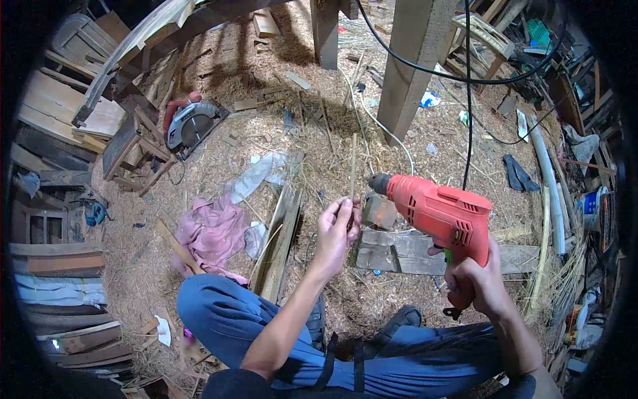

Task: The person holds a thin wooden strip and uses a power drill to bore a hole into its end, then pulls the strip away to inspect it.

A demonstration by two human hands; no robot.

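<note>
My right hand (475, 282) is wrapped round the handle of a red power drill (438, 209), its black chuck pointing left. A black cord hangs down behind the drill's body. In my left hand (340, 229), a thin wooden stick (353, 163) is pinched between thumb and fingers and stands upright. The chuck is close to the right of the stick. Just beyond the drill's nose sits a small wooden block (380, 211), and below it a weathered board (412, 251) lies across the floor.
Wood shavings cover the floor. A circular saw (193, 126) rests at the upper left beside a small wooden stool (133, 149). A pink cloth (211, 233) lies left of a long plank (282, 233). Wooden posts (415, 63) and a hanging black cable (468, 113) stand ahead.
</note>
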